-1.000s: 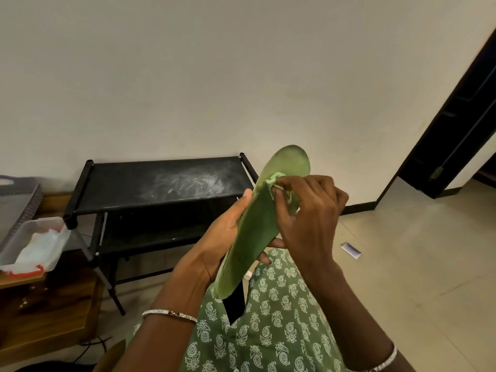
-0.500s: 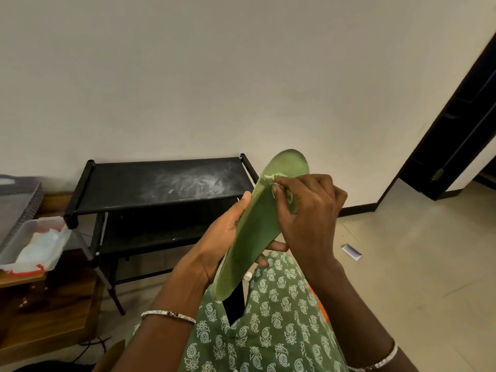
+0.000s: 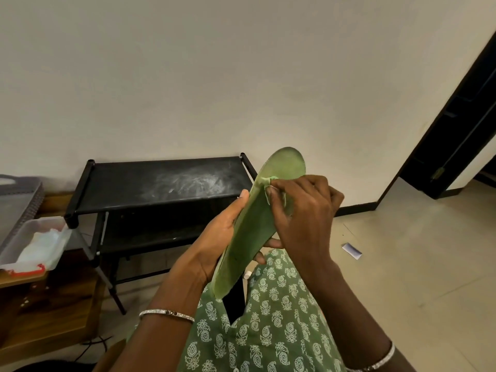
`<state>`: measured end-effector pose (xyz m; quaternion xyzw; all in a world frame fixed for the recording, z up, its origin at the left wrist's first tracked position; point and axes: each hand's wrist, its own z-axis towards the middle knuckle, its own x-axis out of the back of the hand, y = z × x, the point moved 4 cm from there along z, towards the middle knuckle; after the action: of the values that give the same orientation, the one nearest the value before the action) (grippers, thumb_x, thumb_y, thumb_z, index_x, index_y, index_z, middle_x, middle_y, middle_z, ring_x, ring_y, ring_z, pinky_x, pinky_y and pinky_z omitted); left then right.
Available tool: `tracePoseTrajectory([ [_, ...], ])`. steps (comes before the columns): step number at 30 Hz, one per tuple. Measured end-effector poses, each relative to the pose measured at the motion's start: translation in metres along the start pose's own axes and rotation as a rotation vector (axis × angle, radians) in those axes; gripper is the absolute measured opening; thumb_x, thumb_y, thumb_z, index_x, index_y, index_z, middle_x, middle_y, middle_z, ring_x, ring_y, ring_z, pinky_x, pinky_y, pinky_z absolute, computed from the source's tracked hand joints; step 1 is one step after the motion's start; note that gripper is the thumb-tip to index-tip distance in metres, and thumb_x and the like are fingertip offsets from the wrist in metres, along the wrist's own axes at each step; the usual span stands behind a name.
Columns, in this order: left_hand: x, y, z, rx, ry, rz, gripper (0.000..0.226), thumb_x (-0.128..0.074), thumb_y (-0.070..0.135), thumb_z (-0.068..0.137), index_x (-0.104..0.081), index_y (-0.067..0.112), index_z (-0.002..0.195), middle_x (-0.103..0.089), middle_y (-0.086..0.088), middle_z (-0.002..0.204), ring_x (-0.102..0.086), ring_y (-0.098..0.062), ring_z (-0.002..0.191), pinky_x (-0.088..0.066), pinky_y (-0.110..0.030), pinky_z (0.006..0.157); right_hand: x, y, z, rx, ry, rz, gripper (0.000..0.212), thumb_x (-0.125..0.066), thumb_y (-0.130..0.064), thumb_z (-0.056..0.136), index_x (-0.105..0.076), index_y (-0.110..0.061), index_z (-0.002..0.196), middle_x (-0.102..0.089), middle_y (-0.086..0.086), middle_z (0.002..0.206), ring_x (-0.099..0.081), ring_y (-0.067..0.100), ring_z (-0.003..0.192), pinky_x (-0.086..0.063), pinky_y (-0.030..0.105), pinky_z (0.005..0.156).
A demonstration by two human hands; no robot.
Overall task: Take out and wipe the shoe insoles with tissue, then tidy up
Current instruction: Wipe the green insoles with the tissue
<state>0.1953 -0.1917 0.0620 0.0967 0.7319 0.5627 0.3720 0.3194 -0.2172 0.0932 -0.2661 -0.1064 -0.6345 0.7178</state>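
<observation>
Centrally, the insole (image 3: 252, 237) stands tilted over the lap, toe up. The left hand (image 3: 214, 237) grips it from behind, thumb along its edge. The right hand (image 3: 303, 218) has its fingers clamped on a tissue (image 3: 269, 179) pressed near the toe. Behind, a dusty black rack (image 3: 161, 183) meets the wall (image 3: 241, 76). At left a box (image 3: 16, 253) sits at the tabletop (image 3: 24, 280) edge. A paper scrap (image 3: 351, 250) lies on the tiled floor (image 3: 416, 264) near a dark doorway (image 3: 469, 116).
</observation>
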Motion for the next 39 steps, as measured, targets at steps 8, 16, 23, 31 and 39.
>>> tracePoseTrajectory([
  [8, 0.007, 0.001, 0.001, -0.014, 0.118, -0.129, 0.046, -0.043, 0.04, 0.104, -0.076, 0.009, 0.101, -0.076, -0.011, 0.091, -0.075, -0.016, 0.082, -0.059, -0.025, 0.069, -0.004, -0.029, -0.038, 0.109, -0.068, 0.08, 0.013, -0.068, -0.031, 0.091, -0.073, -0.021, 0.097, -0.071, -0.007, 0.096, -0.058, 0.018, 0.103, -0.031, 0.038, 0.089],
  [16, 0.0, 0.002, 0.0, 0.001, 0.036, -0.018, 0.048, -0.033, 0.044, 0.105, -0.066, 0.01, 0.115, -0.074, -0.016, 0.08, -0.069, -0.026, 0.052, -0.055, -0.033, 0.044, -0.006, -0.005, -0.002, -0.046, -0.011, 0.065, 0.01, -0.068, -0.032, 0.091, -0.072, -0.024, 0.096, -0.072, -0.01, 0.093, -0.057, 0.019, 0.1, -0.028, 0.035, 0.084],
  [23, 0.014, -0.001, 0.006, -0.066, 0.139, -0.074, 0.05, -0.04, 0.035, 0.105, -0.081, 0.016, 0.083, -0.077, -0.011, 0.085, -0.075, -0.017, 0.077, -0.06, -0.028, 0.063, -0.004, -0.036, -0.025, 0.085, -0.02, 0.11, 0.015, -0.067, -0.031, 0.092, -0.072, -0.021, 0.101, -0.072, -0.007, 0.095, -0.058, 0.018, 0.103, -0.031, 0.036, 0.088],
  [31, 0.01, -0.004, 0.007, -0.031, 0.08, 0.044, 0.052, -0.041, 0.045, 0.102, -0.057, 0.004, 0.13, -0.075, -0.016, 0.084, -0.071, -0.029, 0.056, -0.057, -0.037, 0.048, -0.003, -0.014, 0.005, -0.039, -0.007, 0.087, 0.011, -0.066, -0.031, 0.091, -0.071, -0.025, 0.099, -0.07, -0.01, 0.095, -0.055, 0.019, 0.101, -0.029, 0.034, 0.083],
  [39, 0.009, -0.004, 0.004, -0.046, 0.082, 0.072, 0.046, -0.038, 0.04, 0.104, -0.071, 0.008, 0.104, -0.074, -0.014, 0.074, -0.071, -0.024, 0.055, -0.057, -0.031, 0.046, 0.003, -0.019, -0.006, 0.081, -0.009, 0.023, 0.013, -0.068, -0.03, 0.091, -0.071, -0.024, 0.102, -0.07, -0.008, 0.096, -0.055, 0.018, 0.103, -0.033, 0.04, 0.086],
])
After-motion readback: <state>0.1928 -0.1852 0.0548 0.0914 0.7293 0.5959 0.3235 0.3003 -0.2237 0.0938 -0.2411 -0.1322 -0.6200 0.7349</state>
